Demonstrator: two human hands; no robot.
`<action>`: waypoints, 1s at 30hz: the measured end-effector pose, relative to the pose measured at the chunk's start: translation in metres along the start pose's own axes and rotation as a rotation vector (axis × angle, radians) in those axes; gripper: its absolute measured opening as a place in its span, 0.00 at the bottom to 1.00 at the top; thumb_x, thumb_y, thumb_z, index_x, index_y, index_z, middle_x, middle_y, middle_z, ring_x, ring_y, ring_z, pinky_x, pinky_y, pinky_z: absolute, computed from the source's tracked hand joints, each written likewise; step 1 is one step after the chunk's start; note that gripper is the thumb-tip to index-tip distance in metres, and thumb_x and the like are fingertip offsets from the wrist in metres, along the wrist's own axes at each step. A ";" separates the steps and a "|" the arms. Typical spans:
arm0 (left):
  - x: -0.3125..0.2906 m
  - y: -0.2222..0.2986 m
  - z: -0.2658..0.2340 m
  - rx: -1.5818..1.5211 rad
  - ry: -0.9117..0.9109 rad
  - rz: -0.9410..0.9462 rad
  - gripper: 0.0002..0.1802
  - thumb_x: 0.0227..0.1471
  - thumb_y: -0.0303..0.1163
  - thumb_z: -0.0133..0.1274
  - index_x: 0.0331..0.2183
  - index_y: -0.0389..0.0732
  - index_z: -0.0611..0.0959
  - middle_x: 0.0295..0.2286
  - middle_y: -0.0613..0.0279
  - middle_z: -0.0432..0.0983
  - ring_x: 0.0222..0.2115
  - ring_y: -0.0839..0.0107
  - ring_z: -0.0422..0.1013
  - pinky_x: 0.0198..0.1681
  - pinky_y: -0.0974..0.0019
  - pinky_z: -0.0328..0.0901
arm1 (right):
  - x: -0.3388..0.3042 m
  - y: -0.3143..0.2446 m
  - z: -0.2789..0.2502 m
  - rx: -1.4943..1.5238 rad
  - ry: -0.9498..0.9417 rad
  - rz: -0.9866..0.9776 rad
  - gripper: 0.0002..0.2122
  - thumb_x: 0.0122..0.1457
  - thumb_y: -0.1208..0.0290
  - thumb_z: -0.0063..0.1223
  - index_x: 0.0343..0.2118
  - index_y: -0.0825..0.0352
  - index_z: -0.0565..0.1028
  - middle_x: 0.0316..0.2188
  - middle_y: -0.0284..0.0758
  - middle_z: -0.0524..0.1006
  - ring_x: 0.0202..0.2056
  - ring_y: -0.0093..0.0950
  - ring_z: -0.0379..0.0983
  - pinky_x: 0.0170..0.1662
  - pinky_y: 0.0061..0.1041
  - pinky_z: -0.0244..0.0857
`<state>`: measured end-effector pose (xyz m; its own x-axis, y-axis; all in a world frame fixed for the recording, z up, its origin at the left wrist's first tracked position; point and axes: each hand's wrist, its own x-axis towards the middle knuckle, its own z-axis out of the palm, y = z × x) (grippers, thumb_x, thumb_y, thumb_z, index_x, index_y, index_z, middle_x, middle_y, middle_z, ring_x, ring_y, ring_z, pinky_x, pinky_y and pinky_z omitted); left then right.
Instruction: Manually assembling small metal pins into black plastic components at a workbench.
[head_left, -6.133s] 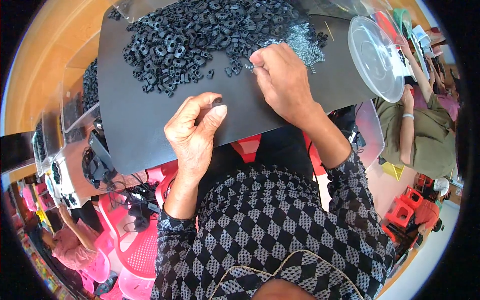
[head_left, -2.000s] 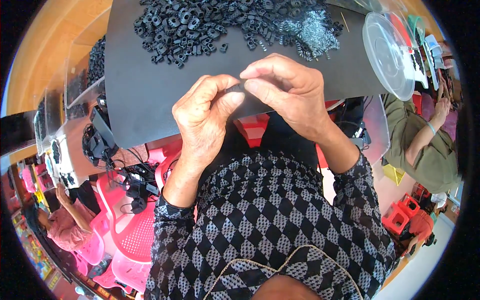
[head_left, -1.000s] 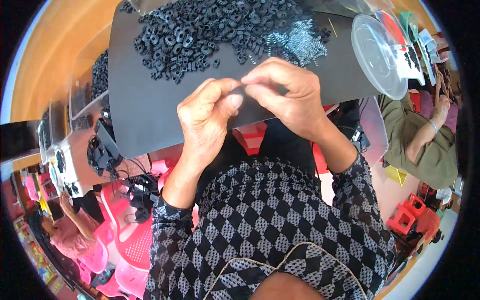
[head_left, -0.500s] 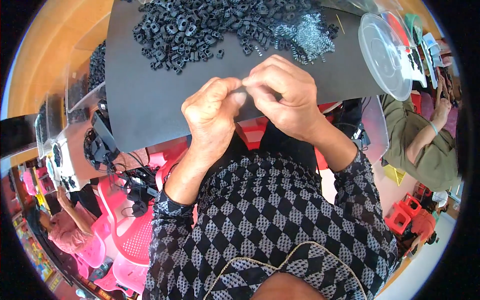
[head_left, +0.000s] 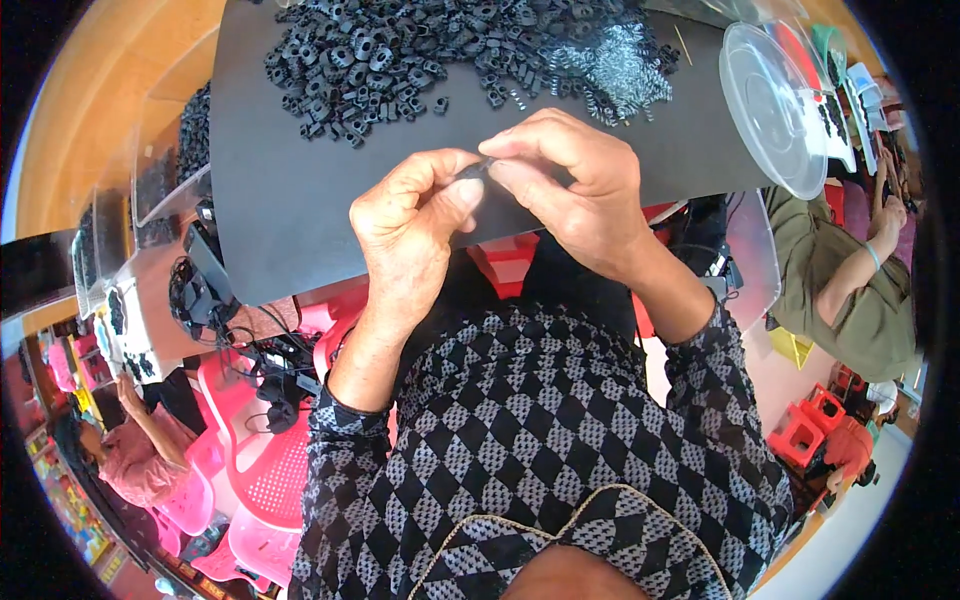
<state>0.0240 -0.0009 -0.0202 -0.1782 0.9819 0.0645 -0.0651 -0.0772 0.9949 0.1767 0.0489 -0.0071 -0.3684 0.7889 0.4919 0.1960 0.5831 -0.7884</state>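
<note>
Over the near edge of the table, my left hand (head_left: 405,230) pinches a small black plastic cord lock piece (head_left: 473,171) between thumb and forefinger. My right hand (head_left: 590,185) meets it from the other side. Its thumb and forefinger are closed at the piece's end, and anything tiny between them is hidden. Beyond my hands lies a heap of black cord lock parts (head_left: 360,60), with holes showing in many of them. Small metal coil springs (head_left: 625,80) are piled at the heap's right side. One loose spring (head_left: 517,100) lies nearer to me.
A round clear plastic lid (head_left: 765,110) rests at the table's right end, near a thin stick (head_left: 683,45). Left of the dark table (head_left: 280,220) stand clear bins of black parts (head_left: 193,130). Pink chairs (head_left: 265,470) and other seated people are around.
My left hand has shifted slightly left, and its thumb has tilted. The right fingertips have parted a little, so the black piece now shows between the hands.
</note>
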 end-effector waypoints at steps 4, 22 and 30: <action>0.000 0.000 0.003 -0.020 0.016 0.007 0.11 0.44 0.20 0.59 0.34 0.30 0.81 0.25 0.62 0.77 0.20 0.81 0.68 0.22 0.80 0.65 | 0.001 0.001 0.004 -0.046 0.034 -0.072 0.06 0.45 0.84 0.55 0.27 0.69 0.74 0.21 0.36 0.72 0.23 0.33 0.69 0.26 0.28 0.62; -0.004 0.003 0.001 -0.001 0.025 0.009 0.10 0.45 0.22 0.59 0.33 0.30 0.81 0.28 0.60 0.77 0.24 0.78 0.70 0.28 0.77 0.66 | 0.008 -0.006 -0.014 0.387 -0.058 0.492 0.08 0.56 0.70 0.52 0.32 0.71 0.76 0.24 0.31 0.77 0.23 0.15 0.69 0.25 0.15 0.63; -0.005 0.017 0.002 0.311 0.094 0.366 0.09 0.42 0.22 0.60 0.31 0.35 0.83 0.33 0.60 0.77 0.34 0.70 0.71 0.40 0.70 0.64 | 0.017 -0.019 -0.016 0.562 -0.268 0.645 0.13 0.59 0.67 0.49 0.39 0.74 0.74 0.26 0.32 0.75 0.26 0.18 0.69 0.27 0.15 0.62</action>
<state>0.0260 -0.0072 -0.0036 -0.2231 0.8792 0.4209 0.3121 -0.3447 0.8853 0.1818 0.0543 0.0222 -0.5542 0.8175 -0.1567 -0.0097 -0.1945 -0.9809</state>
